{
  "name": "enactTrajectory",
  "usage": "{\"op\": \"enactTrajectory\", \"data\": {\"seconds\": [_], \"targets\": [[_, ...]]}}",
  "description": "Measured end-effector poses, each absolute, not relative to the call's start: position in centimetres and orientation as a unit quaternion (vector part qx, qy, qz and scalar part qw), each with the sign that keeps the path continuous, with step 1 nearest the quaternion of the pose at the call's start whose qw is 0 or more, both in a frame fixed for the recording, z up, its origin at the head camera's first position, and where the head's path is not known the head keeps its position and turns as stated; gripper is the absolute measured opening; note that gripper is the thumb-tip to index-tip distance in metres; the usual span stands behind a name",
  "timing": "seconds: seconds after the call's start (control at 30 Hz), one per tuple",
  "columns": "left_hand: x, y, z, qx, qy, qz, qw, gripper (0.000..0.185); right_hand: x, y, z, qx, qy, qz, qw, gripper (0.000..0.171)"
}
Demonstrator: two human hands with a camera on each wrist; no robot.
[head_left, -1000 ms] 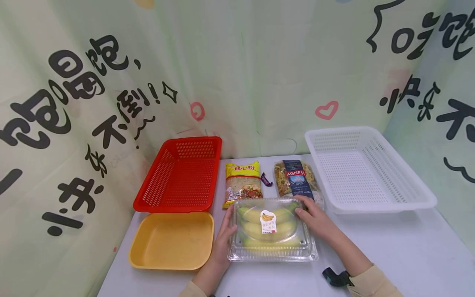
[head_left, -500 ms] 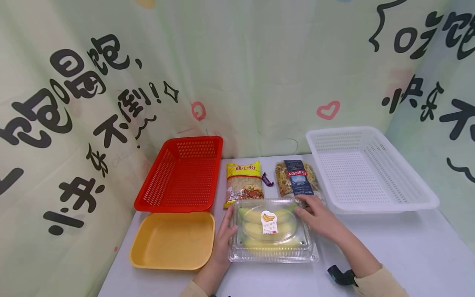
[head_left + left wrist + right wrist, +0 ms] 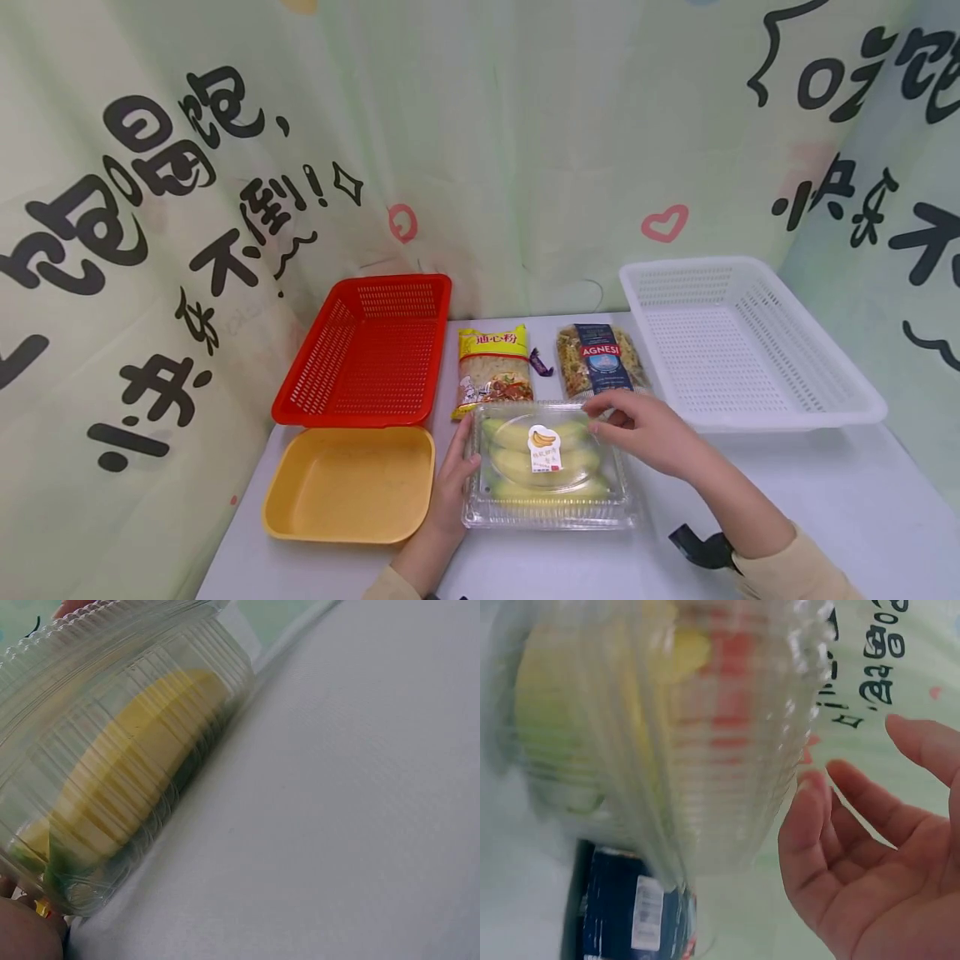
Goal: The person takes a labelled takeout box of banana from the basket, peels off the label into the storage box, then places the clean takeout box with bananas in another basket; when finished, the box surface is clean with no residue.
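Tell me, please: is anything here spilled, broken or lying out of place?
Nothing stands out. The banana box sits flat and closed on the table, the two pasta bags lie intact behind it, and a small purple wrapper rests between them.

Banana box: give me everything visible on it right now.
The banana box is a clear, ribbed plastic clamshell with its lid on, lying flat on the white table. Inside lie yellow-green bananas; a small banana sticker sits on top. The left hand rests against its left side. The right hand hovers by the far right corner, fingers relaxed; the wrist view shows a gap there. A yellow noodle bag and a blue pasta bag lie just behind it; contact is unclear.
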State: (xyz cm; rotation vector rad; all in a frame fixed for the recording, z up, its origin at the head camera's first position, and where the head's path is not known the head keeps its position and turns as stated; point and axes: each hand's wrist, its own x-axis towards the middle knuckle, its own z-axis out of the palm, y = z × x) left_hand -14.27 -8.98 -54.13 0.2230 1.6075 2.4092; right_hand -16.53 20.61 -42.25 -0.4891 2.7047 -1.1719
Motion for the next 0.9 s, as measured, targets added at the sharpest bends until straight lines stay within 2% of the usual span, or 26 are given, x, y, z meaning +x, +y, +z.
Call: {"op": "enactTrajectory", "data": {"seconds": [0.2,0.37,0.9], "targets": [[-14.2,-9.0,-54.2,0.079,0.548,0.824,0.118,0.068,-16.4,19.2,-41.9,-0.172,0.875,-0.418,0.171,0.03],[-14.3,-9.0,-54.4,0.078,0.547,0.825,0.114,0.068,-16.3,17.9,-42.4,-0.192,0.858,-0.427,0.209,0.026],[-14.3,-8.9,-54.4,0.068,0.553,0.823,0.114,0.067,-16.3,15.9,-43.1,-0.207,0.884,-0.36,0.217,0.017]]}}
